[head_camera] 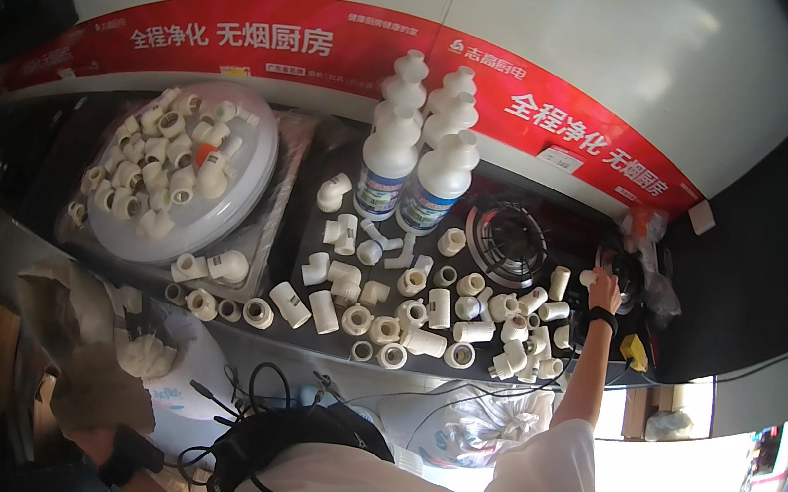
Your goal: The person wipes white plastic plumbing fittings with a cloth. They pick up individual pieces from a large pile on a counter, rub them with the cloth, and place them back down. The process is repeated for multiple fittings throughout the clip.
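Note:
Many cream plastic pipe fittings, elbows, tees and couplings, lie across the dark counter before me. My right hand point(604, 290), with a black band at its wrist, reaches to the counter's right end and grips a small cream pipe fitting point(588, 278) beside a gas burner. A white pipe coupling point(559, 283) stands just left of it. At the lower left, my left hand point(93, 442) is at a brown bag point(92, 393); its fingers are largely hidden, so its grip cannot be made out. A heap of fittings point(155, 159) rests on a round, translucent plastic lid point(243, 174) at the left.
Several white plastic bottles point(440, 177) stand upright at the middle back, before a red banner with writing point(242, 39). A round gas burner point(506, 242) sits right of them. A yellow block point(634, 352) and black cables lie near the right edge. Tied plastic bags point(482, 426) stand below the counter.

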{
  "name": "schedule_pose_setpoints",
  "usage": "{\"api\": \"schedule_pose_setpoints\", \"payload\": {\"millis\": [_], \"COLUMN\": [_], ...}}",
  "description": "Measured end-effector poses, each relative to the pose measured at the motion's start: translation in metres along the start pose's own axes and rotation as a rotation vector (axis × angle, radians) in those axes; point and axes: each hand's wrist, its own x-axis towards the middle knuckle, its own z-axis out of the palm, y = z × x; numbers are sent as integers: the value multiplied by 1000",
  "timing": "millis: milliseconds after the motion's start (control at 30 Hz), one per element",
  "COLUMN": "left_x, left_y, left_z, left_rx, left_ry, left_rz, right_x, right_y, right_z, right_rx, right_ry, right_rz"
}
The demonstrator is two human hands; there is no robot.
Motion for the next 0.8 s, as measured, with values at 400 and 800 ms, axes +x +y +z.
{"api": "schedule_pose_setpoints", "payload": {"millis": [400,800], "left_x": [-3,-38], "left_y": [29,-25], "left_z": [-7,-17], "left_rx": [-248,-232], "left_ry": [-44,-114], "left_rz": [-299,-416], "right_x": [15,28], "right_y": [32,70], "right_z": [67,79], "right_rx": [-63,38], "right_ry": [-166,-354], "right_rz": [-65,-298]}}
